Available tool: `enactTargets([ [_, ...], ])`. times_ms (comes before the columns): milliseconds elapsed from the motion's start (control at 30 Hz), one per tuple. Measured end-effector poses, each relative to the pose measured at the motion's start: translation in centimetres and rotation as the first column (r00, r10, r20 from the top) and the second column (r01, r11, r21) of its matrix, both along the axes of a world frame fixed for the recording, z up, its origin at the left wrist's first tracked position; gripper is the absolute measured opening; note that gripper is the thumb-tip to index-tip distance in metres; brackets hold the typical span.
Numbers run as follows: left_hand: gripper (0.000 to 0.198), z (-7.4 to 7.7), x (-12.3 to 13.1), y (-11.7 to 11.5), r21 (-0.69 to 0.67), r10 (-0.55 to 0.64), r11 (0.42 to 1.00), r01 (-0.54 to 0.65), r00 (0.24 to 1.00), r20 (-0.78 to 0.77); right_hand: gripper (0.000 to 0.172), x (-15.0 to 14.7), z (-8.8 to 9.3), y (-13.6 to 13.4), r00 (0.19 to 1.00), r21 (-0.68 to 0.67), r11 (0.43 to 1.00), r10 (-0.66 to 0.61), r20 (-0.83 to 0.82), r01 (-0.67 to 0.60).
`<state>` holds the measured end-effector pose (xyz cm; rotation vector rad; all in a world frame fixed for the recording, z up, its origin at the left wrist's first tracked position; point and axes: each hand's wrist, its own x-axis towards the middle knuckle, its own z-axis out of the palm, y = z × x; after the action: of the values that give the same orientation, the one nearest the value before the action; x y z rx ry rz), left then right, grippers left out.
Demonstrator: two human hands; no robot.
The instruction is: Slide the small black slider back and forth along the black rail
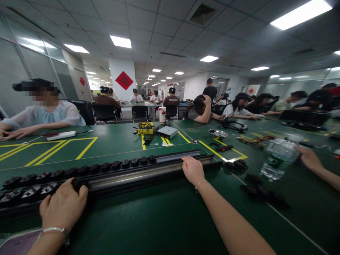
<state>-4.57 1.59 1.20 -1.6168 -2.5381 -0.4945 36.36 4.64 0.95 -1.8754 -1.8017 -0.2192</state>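
A long black power strip rail [127, 175] lies across the green table in front of me, with a row of black sockets [111, 165] set along its left part. My left hand [62, 207] rests on the rail's left portion, fingers curled over its near edge. My right hand [193, 170] grips the rail further right, fingers folded over its top. Loose black socket parts [261, 194] lie to the right of the rail's end.
A clear water bottle [278, 157] is held by another person's hand [310, 157] at right. A metal bowl [217, 133], a grey box [166, 131], a yellow box [145, 128] and a white power strip [61, 135] sit farther back. Several people work at the tables.
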Motion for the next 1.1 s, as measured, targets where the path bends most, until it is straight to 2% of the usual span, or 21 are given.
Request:
enactTargets([
  [533, 0.056, 1.1, 1.0, -0.7, -0.054, 0.031, 0.998, -0.029, 0.999, 0.024, 0.038, 0.1, 0.0, -0.1, 1.0, 0.004, 1.0, 0.008, 0.005, -0.008],
  [1100, 0.057, 1.3, 0.8, -0.8, -0.09, 0.04, 0.995, -0.041, 0.999, -0.019, 0.038, 0.1, -0.2, 0.0, 1.0, 0.018, 1.0, 0.002, -0.007, -0.001],
])
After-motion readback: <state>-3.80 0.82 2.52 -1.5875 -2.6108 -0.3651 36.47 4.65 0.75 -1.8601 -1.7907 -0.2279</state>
